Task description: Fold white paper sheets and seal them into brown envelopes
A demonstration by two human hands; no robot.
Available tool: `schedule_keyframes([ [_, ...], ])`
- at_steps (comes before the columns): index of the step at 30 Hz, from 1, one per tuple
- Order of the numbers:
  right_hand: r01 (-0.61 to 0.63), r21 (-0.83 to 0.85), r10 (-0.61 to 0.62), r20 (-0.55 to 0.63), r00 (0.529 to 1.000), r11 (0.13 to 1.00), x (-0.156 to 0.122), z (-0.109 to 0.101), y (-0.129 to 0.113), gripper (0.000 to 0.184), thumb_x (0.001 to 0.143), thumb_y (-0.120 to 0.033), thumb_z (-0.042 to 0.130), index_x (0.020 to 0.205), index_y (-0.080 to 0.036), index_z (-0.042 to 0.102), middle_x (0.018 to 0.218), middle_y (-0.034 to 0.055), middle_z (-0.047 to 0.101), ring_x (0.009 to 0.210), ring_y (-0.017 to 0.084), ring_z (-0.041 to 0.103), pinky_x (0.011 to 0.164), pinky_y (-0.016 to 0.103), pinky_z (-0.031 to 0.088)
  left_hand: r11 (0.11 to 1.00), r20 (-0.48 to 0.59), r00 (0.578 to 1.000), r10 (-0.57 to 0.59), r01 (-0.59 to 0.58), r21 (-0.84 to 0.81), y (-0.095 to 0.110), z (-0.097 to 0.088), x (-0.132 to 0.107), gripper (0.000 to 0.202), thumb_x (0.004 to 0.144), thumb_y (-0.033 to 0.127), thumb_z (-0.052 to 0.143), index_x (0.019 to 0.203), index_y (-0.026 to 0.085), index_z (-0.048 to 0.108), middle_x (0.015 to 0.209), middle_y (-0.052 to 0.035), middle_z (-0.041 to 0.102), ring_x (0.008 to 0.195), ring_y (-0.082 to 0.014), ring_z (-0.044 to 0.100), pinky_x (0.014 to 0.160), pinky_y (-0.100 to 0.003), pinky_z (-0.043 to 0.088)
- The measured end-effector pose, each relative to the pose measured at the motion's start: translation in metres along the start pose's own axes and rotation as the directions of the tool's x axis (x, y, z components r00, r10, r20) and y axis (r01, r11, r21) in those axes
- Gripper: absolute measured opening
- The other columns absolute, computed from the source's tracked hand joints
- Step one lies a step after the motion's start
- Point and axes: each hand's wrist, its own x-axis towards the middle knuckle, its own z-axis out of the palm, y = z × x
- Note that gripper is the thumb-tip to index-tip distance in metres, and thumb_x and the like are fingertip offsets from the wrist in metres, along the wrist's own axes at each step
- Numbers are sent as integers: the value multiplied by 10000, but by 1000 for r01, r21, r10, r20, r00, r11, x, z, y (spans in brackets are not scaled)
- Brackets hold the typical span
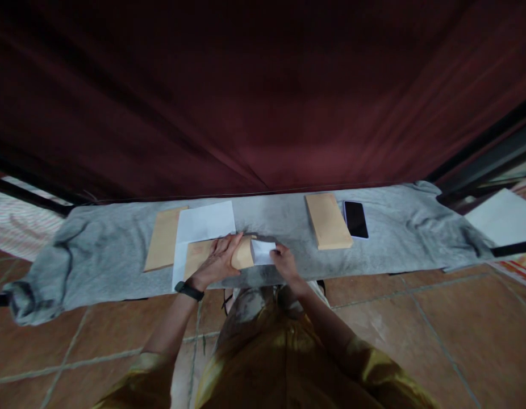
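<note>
Envelope (245, 254) — under splayed L hand (221, 257)

shiny mustard-gold shirt (263, 369) | sleeves (374, 363) ending near elbows | black wristband (189, 291), left

The envelope (245, 253) is matt paper — the phone (355, 219) glossy.

Left of kraft envelope stack (329, 221): open strip of grey cloth (291, 218), hand could pass between stack and right hand (284, 262). Immediately right of stack: smartphone (355, 219) in way; wider open run beyond it. Behind stack: dark red curtain (263, 113) blocks reach. Well left of stack: left hand (220, 258), flapped envelope (245, 254), white sheet (205, 220), leftmost envelope (163, 238) crowd cloth.
</note>
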Motion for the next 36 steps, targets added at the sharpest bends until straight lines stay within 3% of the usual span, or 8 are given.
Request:
schedule_keyframes([
  [5, 12, -19, -12, -16, 1000, 1000, 3, 14, -6, 163, 804, -123, 545, 736, -205, 668, 694, 4, 662, 680, 147, 594, 645, 214, 445, 1000, 37, 999, 11, -11, 6, 8, -2, 0, 1250, 633, 319, 843, 1618, 247, 75, 1546, -171, 375, 1459, -372, 321, 1207, -559, 190],
  [11, 29, 11, -28, -80, 996, 1000, 3, 11, -3, 163, 862, -218, 547, 916, -201, 700, 774, 8, 695, 743, 165, 643, 701, 245, 483, 1000, 43, 999, -1, -1, 31, 14, -4, 0, 1232, 639, 307, 839, 1613, 224, 89, 1553, -196, 362, 1473, -379, 297, 1202, -578, 181],
  [17, 33, 9, -33, -44, 998, 999, -4, 15, -7, 115, 835, -240, 625, 819, -233, 739, 828, -6, 746, 786, 155, 683, 731, 227, 493, 1000, 58, 998, 14, -15, 1, 18, -3, 3, 1227, 644, 297, 832, 1617, 238, 86, 1543, -172, 379, 1475, -359, 293, 1212, -563, 174],
  [26, -56, -392, 87, 61, 994, 918, -6, 20, -35, 244, 930, -266, 553, 1044, -285, 767, 1052, 22, 781, 945, 176, 730, 763, 215, 505, 999, 62, 998, 33, -34, 14, 17, 1, 5, 1229, 648, 316, 826, 1618, 235, 76, 1537, -174, 384, 1466, -365, 305, 1204, -563, 173],
  [36, -43, -438, 57, 20, 998, 898, -11, 23, -43, 242, 960, -307, 539, 1067, -245, 747, 1068, 85, 772, 955, 219, 739, 775, 255, 519, 999, 52, 998, 45, -46, 21, 19, 0, 6, 1229, 655, 324, 836, 1616, 245, 74, 1525, -173, 398, 1442, -365, 338, 1199, -550, 196],
])
